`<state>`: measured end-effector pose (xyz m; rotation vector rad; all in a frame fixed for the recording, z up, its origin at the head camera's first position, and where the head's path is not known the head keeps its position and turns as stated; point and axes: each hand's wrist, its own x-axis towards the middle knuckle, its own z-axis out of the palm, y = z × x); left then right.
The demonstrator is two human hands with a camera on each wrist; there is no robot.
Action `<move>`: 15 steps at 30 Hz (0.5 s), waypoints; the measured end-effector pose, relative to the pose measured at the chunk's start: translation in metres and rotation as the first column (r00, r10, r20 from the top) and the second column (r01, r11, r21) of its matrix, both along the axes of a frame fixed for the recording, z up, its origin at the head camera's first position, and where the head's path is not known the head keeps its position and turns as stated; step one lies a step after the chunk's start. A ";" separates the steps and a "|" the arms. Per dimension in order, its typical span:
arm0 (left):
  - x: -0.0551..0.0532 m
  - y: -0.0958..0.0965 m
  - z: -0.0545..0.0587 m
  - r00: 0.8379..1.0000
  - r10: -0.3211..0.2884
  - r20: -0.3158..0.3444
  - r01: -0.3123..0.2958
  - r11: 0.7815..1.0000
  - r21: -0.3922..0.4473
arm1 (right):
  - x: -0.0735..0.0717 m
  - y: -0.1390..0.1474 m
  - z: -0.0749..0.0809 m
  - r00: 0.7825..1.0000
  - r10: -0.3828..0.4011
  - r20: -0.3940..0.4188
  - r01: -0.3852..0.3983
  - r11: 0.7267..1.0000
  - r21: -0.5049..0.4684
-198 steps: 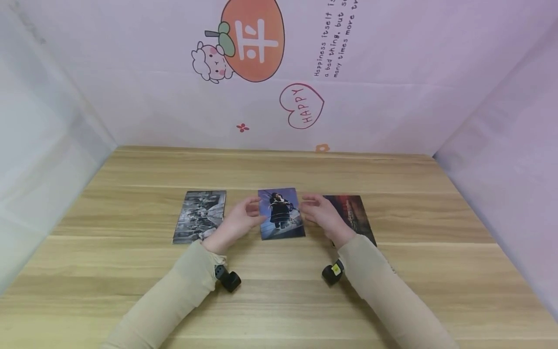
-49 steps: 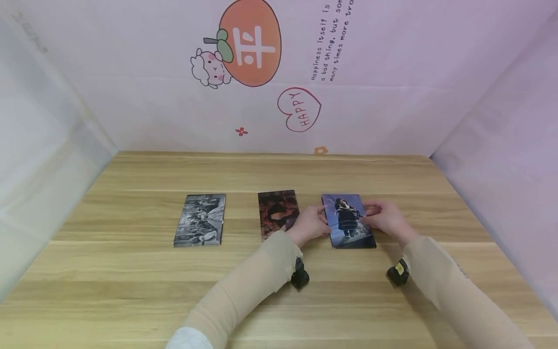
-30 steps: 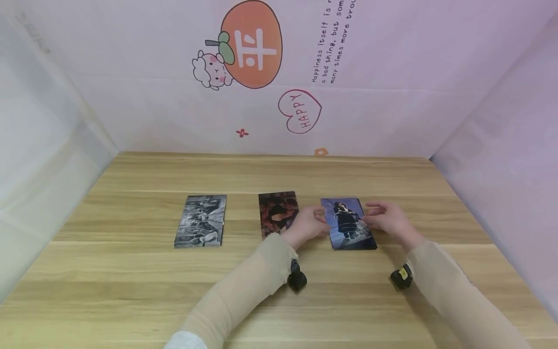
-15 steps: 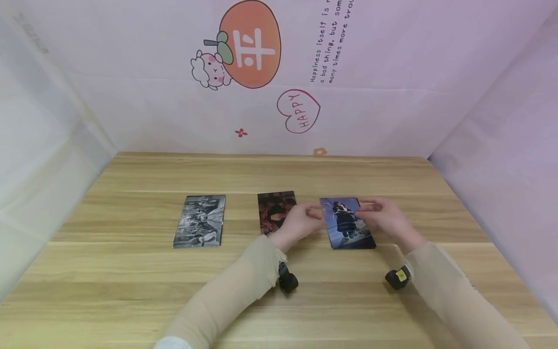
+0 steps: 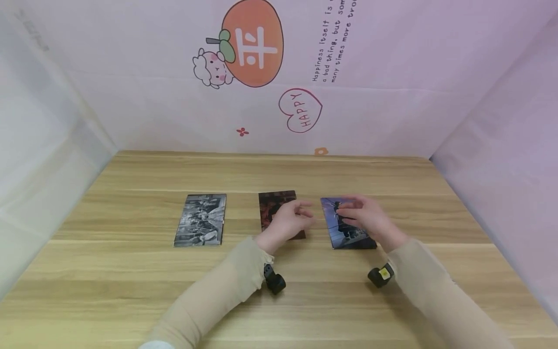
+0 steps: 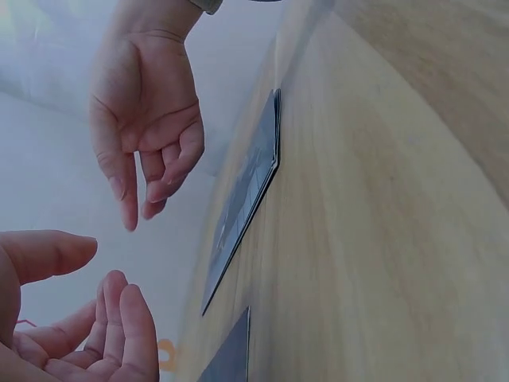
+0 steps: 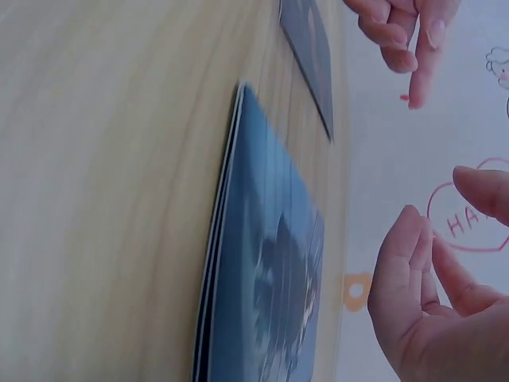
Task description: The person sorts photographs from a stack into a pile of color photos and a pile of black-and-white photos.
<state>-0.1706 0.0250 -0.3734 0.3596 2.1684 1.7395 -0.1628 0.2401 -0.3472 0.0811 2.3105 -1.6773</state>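
Three postcard-size picture cards lie in a row on the wooden table. The left one is a black-and-white card (image 5: 200, 220), the middle one a dark red card (image 5: 268, 206), the right one a blue-purple card (image 5: 334, 228). Layered edges show under the blue-purple card (image 7: 274, 263) in the right wrist view, so it tops a small stack. Above the dark red card, partly covering it, is my left hand (image 5: 285, 223), fingers loosely bent around nothing. My right hand (image 5: 368, 218) hovers over the blue-purple card, clear of it, thumb and fingers apart and holding nothing.
Bare wooden table (image 5: 305, 310) stretches in front of the cards and to both sides. A white printed cloth wall (image 5: 383, 116) rises behind the table, with more white cloth along the left and right.
The blue-purple card went from the middle onto the right-hand card, uncovering the dark red one. Since then both hands have released it; the left drew back leftward, the right rose over it.
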 end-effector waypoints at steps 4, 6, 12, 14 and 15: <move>-0.001 -0.008 0.001 1.000 0.008 -0.021 -0.008 1.000 -0.024 | -0.003 -0.010 0.000 1.000 0.013 0.008 -0.012 1.000 -0.023; -0.001 -0.012 0.001 1.000 0.020 -0.020 -0.020 0.999 -0.034 | -0.004 -0.015 0.000 1.000 0.028 0.006 -0.028 0.999 -0.024; -0.006 -0.026 0.003 0.998 0.062 -0.012 -0.062 0.996 -0.059 | -0.008 -0.028 0.001 0.998 0.058 0.016 -0.058 0.998 -0.021; -0.007 -0.031 0.003 0.997 0.072 -0.014 -0.073 0.995 -0.068 | -0.010 -0.032 0.001 0.998 0.064 0.024 -0.064 0.998 -0.028; -0.008 -0.034 0.003 0.997 0.077 -0.010 -0.077 0.995 -0.067 | -0.010 -0.034 0.001 0.997 0.070 0.026 -0.069 0.997 -0.029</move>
